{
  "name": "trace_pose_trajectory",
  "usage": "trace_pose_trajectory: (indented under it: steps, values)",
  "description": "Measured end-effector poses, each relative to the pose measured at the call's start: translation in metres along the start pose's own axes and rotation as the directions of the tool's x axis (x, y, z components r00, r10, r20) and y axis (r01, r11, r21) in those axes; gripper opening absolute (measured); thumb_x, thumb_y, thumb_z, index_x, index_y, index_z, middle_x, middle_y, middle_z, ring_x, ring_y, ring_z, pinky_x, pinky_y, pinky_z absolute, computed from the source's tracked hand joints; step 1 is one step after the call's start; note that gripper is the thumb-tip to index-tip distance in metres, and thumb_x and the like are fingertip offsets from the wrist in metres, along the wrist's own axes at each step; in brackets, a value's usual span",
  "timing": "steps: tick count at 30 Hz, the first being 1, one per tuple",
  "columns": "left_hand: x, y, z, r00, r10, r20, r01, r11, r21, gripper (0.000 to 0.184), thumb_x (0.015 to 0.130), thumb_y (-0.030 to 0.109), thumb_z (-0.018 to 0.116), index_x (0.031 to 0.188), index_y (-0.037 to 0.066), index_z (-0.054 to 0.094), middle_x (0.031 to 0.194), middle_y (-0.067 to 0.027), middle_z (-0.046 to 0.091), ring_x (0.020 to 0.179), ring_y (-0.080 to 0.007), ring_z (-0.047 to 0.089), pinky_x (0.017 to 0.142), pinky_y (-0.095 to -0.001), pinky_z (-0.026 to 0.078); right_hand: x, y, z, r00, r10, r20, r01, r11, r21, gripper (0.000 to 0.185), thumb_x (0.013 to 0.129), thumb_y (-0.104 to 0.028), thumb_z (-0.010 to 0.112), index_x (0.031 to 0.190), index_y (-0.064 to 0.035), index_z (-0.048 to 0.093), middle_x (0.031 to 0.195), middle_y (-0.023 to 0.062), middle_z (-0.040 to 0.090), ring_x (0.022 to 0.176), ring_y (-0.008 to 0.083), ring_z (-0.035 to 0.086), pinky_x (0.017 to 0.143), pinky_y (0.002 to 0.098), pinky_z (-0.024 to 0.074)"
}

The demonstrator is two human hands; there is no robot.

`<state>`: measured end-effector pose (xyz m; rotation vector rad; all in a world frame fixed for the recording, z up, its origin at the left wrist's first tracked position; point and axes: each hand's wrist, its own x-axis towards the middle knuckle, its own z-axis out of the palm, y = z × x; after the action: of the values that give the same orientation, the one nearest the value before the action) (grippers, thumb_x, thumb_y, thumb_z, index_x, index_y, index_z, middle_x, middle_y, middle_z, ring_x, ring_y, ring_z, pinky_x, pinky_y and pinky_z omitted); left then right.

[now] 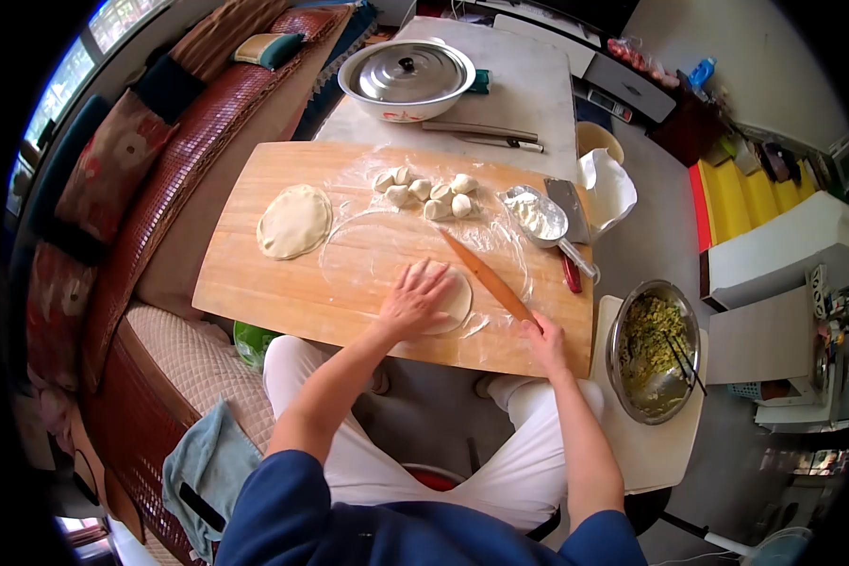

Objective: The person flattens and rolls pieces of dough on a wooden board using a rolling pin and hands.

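Note:
My left hand (417, 300) lies with fingers spread on a small flat round of dough (457, 304) near the front of the wooden board (255, 274). My right hand (543, 341) is closed round the near end of a tapered wooden rolling pin (486, 274). The pin's far tip points up and left across the board, to the right of the dough round. Several dough pieces (439, 195) sit in a cluster toward the back. A larger flat dough disc (294, 222) lies at the left. Flour is scattered over the middle.
At the board's right are a metal scoop of flour (538, 215) and a cleaver (568, 209). Beyond the board stand a lidded basin (406, 80) and a knife (505, 142). A metal bowl of chopped filling (653, 349) with chopsticks sits on a side surface at right.

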<state>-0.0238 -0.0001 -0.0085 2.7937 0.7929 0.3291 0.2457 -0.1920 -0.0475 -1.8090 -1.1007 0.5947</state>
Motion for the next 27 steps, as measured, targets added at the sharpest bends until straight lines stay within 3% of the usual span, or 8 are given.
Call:
trace_pose_trajectory:
  steps: [1,2,5,9,11,16,22,27]
  values:
    - [-0.004,-0.006,-0.008,1.000,0.014,0.001,-0.014,1.000,0.005,0.076,0.087,0.043,0.068,0.152,0.016,0.038,0.162,-0.0067,0.031,0.152,-0.0318,0.021,0.122,-0.0530,0.017,-0.001,-0.001,-0.003,0.998,-0.062,-0.027,0.061,0.998,-0.029,0.027,0.096,-0.022,0.069,0.106,0.0028,0.067,0.076,0.0078,0.065,0.069,0.0144,0.061,0.068,0.0307,0.0503]
    - [-0.013,-0.008,-0.011,0.993,-0.108,-0.038,0.105,0.991,-0.077,0.075,0.088,0.042,0.068,0.151,0.014,0.040,0.161,-0.0063,0.032,0.151,-0.0327,0.023,0.123,-0.0529,0.016,-0.002,-0.027,-0.015,0.992,-0.116,0.040,0.119,0.988,-0.096,0.029,0.089,-0.022,0.073,0.104,0.0023,0.067,0.093,0.0162,0.069,0.084,0.0318,0.065,0.075,0.0384,0.0515]
    - [-0.052,0.004,-0.021,0.980,-0.151,-0.125,0.142,0.987,-0.079,0.078,0.085,0.039,0.070,0.151,0.011,0.039,0.161,-0.0077,0.031,0.151,-0.0333,0.022,0.123,-0.0533,0.016,-0.004,-0.040,-0.019,0.931,-0.296,0.214,0.350,0.890,-0.292,0.030,0.087,-0.023,0.074,0.108,-0.0032,0.069,0.100,0.0131,0.067,0.096,0.0314,0.063,0.084,0.0409,0.0497]
    - [-0.054,0.010,-0.017,0.992,-0.118,0.047,0.122,0.990,-0.075,0.089,0.082,0.040,0.072,0.154,0.010,0.032,0.162,-0.0097,0.029,0.151,-0.0347,0.021,0.122,-0.0544,0.018,0.024,-0.050,-0.002,0.939,-0.270,0.211,0.341,0.801,-0.492,0.030,0.086,-0.023,0.072,0.114,-0.0131,0.069,0.116,0.0079,0.063,0.112,0.0289,0.057,0.094,0.0462,0.0439]
    - [-0.021,-0.009,-0.010,0.982,-0.189,-0.018,0.188,0.982,-0.030,0.092,0.083,0.044,0.071,0.156,0.009,0.029,0.162,-0.0101,0.029,0.151,-0.0345,0.022,0.121,-0.0544,0.019,0.057,-0.047,0.010,0.945,-0.275,0.179,0.327,0.751,-0.573,0.029,0.087,-0.024,0.071,0.115,-0.0172,0.069,0.126,0.0056,0.061,0.120,0.0287,0.053,0.100,0.0483,0.0406]
    - [0.036,-0.042,0.006,0.963,-0.259,-0.078,0.260,0.966,0.001,0.089,0.086,0.049,0.067,0.155,0.007,0.029,0.161,-0.0108,0.030,0.151,-0.0346,0.022,0.121,-0.0537,0.021,0.086,-0.025,0.028,0.937,-0.334,0.100,0.324,0.729,-0.602,0.031,0.087,-0.026,0.072,0.117,-0.0207,0.069,0.139,0.0031,0.056,0.133,0.0293,0.045,0.111,0.0487,0.0340]
    - [-0.076,0.021,-0.023,0.990,-0.032,0.141,0.045,0.995,-0.091,0.093,0.085,0.059,0.063,0.156,0.009,0.030,0.163,-0.0084,0.028,0.150,-0.0359,0.023,0.119,-0.0566,0.023,0.030,-0.024,0.000,0.896,-0.381,0.228,0.440,0.699,-0.563,0.032,0.088,-0.026,0.072,0.119,-0.0205,0.069,0.141,0.0042,0.055,0.136,0.0320,0.043,0.114,0.0515,0.0300]
    - [0.000,-0.046,0.005,0.967,-0.250,-0.052,0.251,0.968,0.012,0.088,0.089,0.058,0.060,0.155,0.008,0.031,0.162,-0.0099,0.031,0.150,-0.0368,0.023,0.120,-0.0552,0.022,0.094,-0.041,0.025,0.902,-0.368,0.225,0.427,0.685,-0.589,0.035,0.089,-0.027,0.070,0.124,-0.0249,0.069,0.141,0.0045,0.055,0.135,0.0308,0.044,0.115,0.0487,0.0296]
